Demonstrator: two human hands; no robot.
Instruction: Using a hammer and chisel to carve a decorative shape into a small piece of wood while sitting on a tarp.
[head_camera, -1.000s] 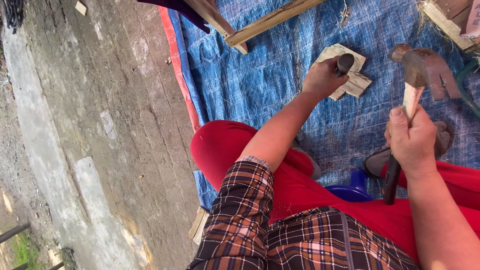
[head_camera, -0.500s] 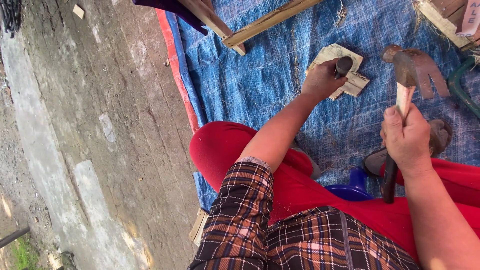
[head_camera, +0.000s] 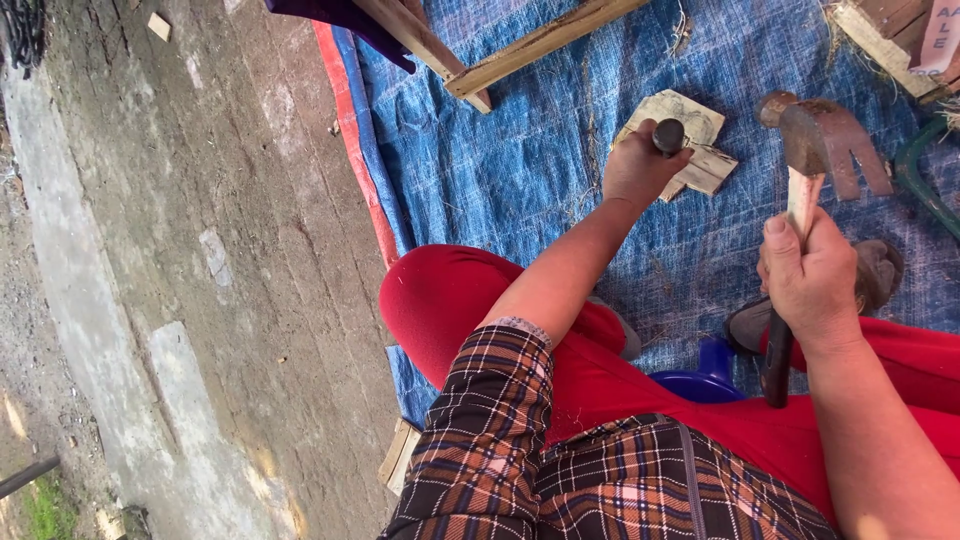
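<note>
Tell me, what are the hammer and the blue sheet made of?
The hammer head looks like rusty metal, brown and dull; its handle looks like pale, worn wood. The blue sheet seems woven plastic tarpaulin: crinkled, with a fine weave and a red edge.

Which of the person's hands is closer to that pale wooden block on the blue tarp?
Left. The left hand rests against the wooden block; the right hand grips the hammer, apart from it.
</note>
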